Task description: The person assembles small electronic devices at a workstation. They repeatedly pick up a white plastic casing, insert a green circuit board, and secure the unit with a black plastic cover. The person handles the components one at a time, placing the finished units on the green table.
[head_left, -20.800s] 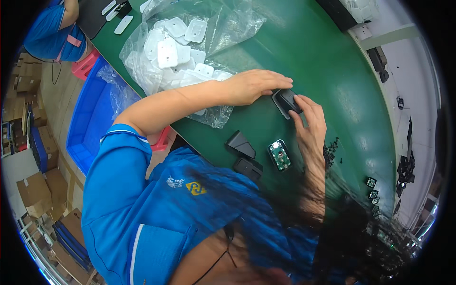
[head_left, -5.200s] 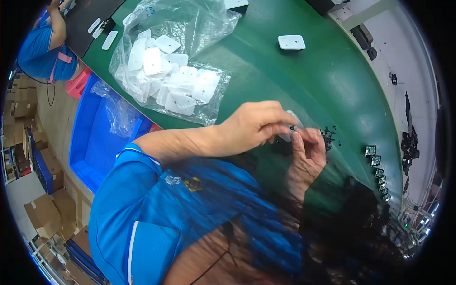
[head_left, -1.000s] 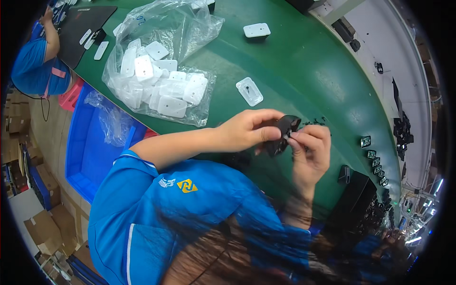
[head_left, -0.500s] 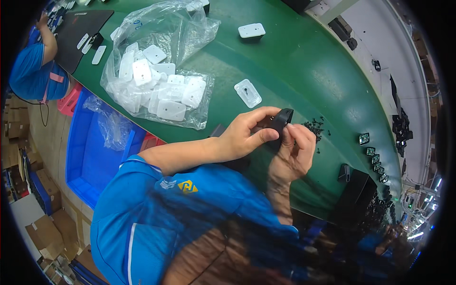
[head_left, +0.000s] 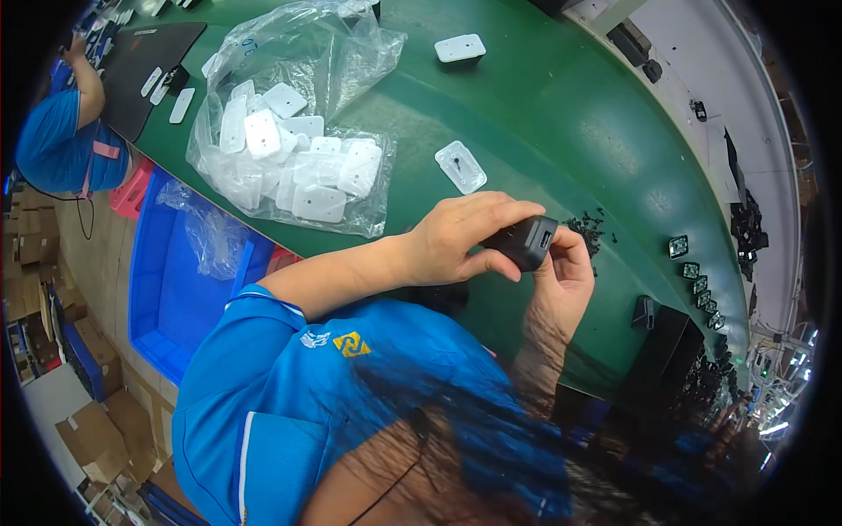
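Note:
A small black plastic case (head_left: 529,244) with a slot-like port in its end face is between my hands, above the green table. My left hand (head_left: 452,237) grips it from the left, fingers over the top and thumb beneath. Against its right side, my right hand (head_left: 561,285) has its fingers closed and partly hidden behind the case. Just beyond my hands lies a white plastic cover (head_left: 472,168), hollow side up, with a small dark piece in it. A scatter of tiny black screw-like pieces (head_left: 589,226) lies beside my right hand.
A clear plastic bag (head_left: 355,83) of several white covers (head_left: 317,203) lies left on the green table (head_left: 544,114). A black case with a white top (head_left: 460,49) stands far off. Small circuit pieces (head_left: 678,246) line the right. A blue bin (head_left: 167,307) and a co-worker (head_left: 66,140) are left.
The black case has been turned, so its port end now faces up toward me. My right hand has shifted slightly right, and my left fingers now reach over the case's top.

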A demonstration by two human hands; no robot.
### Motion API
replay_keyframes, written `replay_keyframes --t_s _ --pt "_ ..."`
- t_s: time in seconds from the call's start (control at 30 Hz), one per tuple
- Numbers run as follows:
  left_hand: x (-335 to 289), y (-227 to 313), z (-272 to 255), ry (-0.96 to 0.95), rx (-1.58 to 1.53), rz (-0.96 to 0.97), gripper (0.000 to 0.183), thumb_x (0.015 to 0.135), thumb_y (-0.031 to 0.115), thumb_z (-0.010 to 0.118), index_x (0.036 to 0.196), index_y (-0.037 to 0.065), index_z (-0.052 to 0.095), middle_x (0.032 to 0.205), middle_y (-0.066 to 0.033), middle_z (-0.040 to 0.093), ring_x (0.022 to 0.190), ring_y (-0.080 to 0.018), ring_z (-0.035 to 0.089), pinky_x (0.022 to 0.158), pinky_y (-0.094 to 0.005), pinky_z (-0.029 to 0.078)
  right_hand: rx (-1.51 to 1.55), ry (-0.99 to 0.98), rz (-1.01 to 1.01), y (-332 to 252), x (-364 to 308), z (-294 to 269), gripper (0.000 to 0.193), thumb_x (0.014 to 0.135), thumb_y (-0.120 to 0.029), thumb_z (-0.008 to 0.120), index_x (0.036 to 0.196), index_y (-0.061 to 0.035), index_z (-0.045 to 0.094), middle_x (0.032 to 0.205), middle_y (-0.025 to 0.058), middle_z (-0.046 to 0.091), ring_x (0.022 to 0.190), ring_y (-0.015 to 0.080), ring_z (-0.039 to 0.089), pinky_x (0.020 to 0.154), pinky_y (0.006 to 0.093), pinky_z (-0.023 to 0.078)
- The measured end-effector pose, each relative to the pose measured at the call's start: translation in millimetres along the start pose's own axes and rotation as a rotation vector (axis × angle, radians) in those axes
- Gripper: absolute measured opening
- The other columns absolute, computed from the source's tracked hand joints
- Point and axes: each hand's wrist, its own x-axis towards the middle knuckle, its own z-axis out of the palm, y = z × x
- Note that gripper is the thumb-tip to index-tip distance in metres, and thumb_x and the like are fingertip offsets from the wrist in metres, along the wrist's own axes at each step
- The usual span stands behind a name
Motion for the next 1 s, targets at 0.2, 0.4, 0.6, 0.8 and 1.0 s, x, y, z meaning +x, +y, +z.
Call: replay_keyframes --t_s 0.2,0.4,0.6,0.8,1.0 --pt "-4.2 3.6 -4.0 -0.1 -0.149 -0.223 0.069 0.079 0.047 0.066 0.125 -0.001 0.049 0.102 -0.0118 0.06 0.088 -0.0223 0.061 0.075 -0.0324 0.049 -0.658 0.035 -0.532 -2.9 1.9 9.8 0.011 0.078 0.002 0.065 0.087 -0.0004 0.06 0.086 0.0114 0.059 0.08 0.0248 0.054 0.069 0.0312 0.044" --pt "-5.1 8.2 -7.0 -0.085 -0.695 -0.544 0.046 0.091 0.032 0.059 0.124 0.002 0.05 0.095 -0.0041 0.061 0.078 -0.0095 0.057 0.065 -0.0251 0.048 -0.676 -0.066 -0.458 -13.4 6.3 0.7 0.024 0.075 -0.005 0.071 0.096 -0.0019 0.061 0.095 0.0088 0.058 0.084 0.0208 0.053 0.07 0.0292 0.042" --pt "-7.0 9.4 0.5 -0.237 -1.159 -0.871 0.045 0.095 0.048 0.044 0.1 0.003 0.046 0.082 -0.0097 0.062 0.063 -0.0165 0.063 0.048 -0.0235 0.047 0.104 -0.503 0.119 13.0 24.5 -22.7 0.069 0.079 -0.05 0.068 0.124 0.0 0.053 0.14 0.0202 0.038 0.126 0.0262 0.042 0.104 0.0388 0.033" --pt "-0.5 -30.5 -23.6 -0.216 -0.193 -0.69 0.036 0.091 0.041 0.053 0.101 0.006 0.055 0.084 -0.0128 0.061 0.067 -0.0214 0.064 0.052 -0.0295 0.05 0.247 -0.239 0.106 29.1 44.0 -29.9 0.065 0.079 -0.041 0.071 0.124 -0.005 0.041 0.119 0.0226 0.056 0.108 0.0299 0.057 0.087 0.0387 0.05" --pt "-9.2 -56.9 -14.8 -0.328 0.922 -0.276 0.041 0.077 0.038 0.066 0.112 0.017 0.059 0.09 -0.0136 0.054 0.07 -0.0257 0.058 0.058 -0.0348 0.049 -0.792 0.016 -0.264 41.2 103.0 -53.4 0.044 0.085 -0.027 0.067 0.122 -0.0063 0.055 0.107 0.0111 0.059 0.092 0.0239 0.058 0.084 0.0334 0.046"
